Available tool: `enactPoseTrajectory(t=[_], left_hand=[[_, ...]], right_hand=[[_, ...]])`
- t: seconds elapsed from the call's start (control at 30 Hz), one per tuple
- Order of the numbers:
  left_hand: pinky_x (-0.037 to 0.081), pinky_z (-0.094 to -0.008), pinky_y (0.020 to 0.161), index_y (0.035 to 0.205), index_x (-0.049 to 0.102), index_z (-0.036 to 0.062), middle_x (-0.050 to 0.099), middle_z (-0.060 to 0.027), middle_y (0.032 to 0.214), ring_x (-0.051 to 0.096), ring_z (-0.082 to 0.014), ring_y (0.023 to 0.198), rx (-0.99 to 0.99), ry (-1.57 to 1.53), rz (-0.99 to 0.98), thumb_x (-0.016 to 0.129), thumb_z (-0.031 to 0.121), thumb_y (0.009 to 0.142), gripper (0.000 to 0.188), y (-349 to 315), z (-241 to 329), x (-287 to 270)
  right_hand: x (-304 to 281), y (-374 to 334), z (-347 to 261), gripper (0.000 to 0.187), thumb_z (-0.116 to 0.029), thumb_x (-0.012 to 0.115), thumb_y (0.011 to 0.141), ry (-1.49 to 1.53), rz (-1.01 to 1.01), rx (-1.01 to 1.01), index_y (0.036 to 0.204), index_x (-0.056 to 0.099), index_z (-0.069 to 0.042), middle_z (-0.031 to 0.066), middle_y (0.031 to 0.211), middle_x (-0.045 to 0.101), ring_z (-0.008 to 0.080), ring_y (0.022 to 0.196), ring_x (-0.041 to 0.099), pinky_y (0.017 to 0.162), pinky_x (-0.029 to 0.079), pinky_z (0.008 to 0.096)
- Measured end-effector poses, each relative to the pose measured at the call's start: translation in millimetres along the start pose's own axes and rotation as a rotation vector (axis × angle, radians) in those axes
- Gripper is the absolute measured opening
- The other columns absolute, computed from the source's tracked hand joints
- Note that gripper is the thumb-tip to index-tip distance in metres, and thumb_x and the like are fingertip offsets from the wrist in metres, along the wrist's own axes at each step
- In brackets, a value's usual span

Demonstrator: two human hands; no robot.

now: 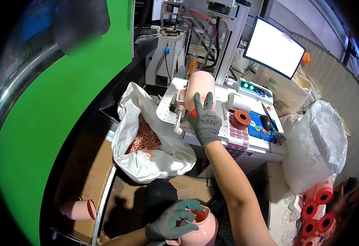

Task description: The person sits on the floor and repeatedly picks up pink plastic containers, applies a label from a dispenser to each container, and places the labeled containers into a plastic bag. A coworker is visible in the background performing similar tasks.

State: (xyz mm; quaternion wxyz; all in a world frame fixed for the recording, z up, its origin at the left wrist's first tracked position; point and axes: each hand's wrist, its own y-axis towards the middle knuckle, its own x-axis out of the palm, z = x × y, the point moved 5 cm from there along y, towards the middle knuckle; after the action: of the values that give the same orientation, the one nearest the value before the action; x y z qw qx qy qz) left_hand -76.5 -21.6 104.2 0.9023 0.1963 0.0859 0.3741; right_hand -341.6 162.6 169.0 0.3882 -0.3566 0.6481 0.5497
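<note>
My right hand (pixel 205 119), in a grey knit glove, reaches forward and grips a pink plastic jug (pixel 200 87) lying on the white perforated work plate (pixel 166 107) of a bench machine. Low in the picture, my left hand (pixel 172 224), also gloved, holds a second pink jug (pixel 202 229) by its rim, close to my body. Its inside shows orange-red.
A white sack (pixel 155 158) of pink plastic bits lies open left of the bench. A lit monitor (pixel 274 47), an orange tape roll (pixel 241 119), a mouse (pixel 266 122) and a bulging clear bag (pixel 318 143) are at right. Another pink jug (pixel 79 208) lies at lower left; stacked jugs (pixel 318 209) at lower right.
</note>
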Motion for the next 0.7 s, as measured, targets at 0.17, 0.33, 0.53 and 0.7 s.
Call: enactPoseTrajectory(t=[0.17,0.33,0.53,0.7], left_hand=[[0.045,-0.0452,0.105,0.125,0.061,0.0072,0.059,-0.0136,0.135,0.056,-0.033,0.124,-0.063,0.188,-0.008,0.094,0.03,0.074,0.065,9.4,9.3,-9.6],[0.048,-0.0412,0.095,0.117,0.066,0.0066,0.067,-0.0086,0.126,0.059,-0.0294,0.113,0.124,0.337,-0.233,0.092,0.027,0.071,0.057,50.0,15.7,27.1],[0.044,-0.0444,0.107,0.133,0.057,0.0002,0.058,-0.0157,0.138,0.057,-0.0303,0.124,-0.146,0.07,-0.315,0.087,0.03,0.071,0.076,27.5,-13.1,21.9],[0.036,-0.0484,0.119,0.149,0.048,-0.0028,0.052,-0.0203,0.151,0.049,-0.0341,0.138,-0.421,-0.014,-0.351,0.08,0.024,0.08,0.08,34.1,-32.2,23.6]], right_hand=[[19.1,3.3,-7.5,0.093,-0.042,0.081,0.078,-0.022,0.081,-0.051,0.158,0.034,-0.032,0.027,0.162,0.03,0.043,0.09,0.074,0.064,0.06,0.0482],[23.1,-19.9,46.2,0.089,-0.03,0.063,0.091,0.141,0.655,-0.21,0.168,0.018,-0.019,0.0342,0.167,0.017,0.0452,0.107,0.067,0.086,0.053,0.0552],[-49.0,-189.0,61.7,0.078,-0.036,0.071,0.09,0.533,0.374,-0.273,0.157,0.04,-0.009,0.0278,0.156,0.039,0.045,0.129,0.052,0.107,0.044,0.0532],[-122.6,-401.6,188.0,0.072,-0.037,0.076,0.088,0.263,0.261,0.242,0.146,0.053,-0.002,0.0257,0.145,0.053,0.0421,0.129,0.056,0.11,0.045,0.0506]])
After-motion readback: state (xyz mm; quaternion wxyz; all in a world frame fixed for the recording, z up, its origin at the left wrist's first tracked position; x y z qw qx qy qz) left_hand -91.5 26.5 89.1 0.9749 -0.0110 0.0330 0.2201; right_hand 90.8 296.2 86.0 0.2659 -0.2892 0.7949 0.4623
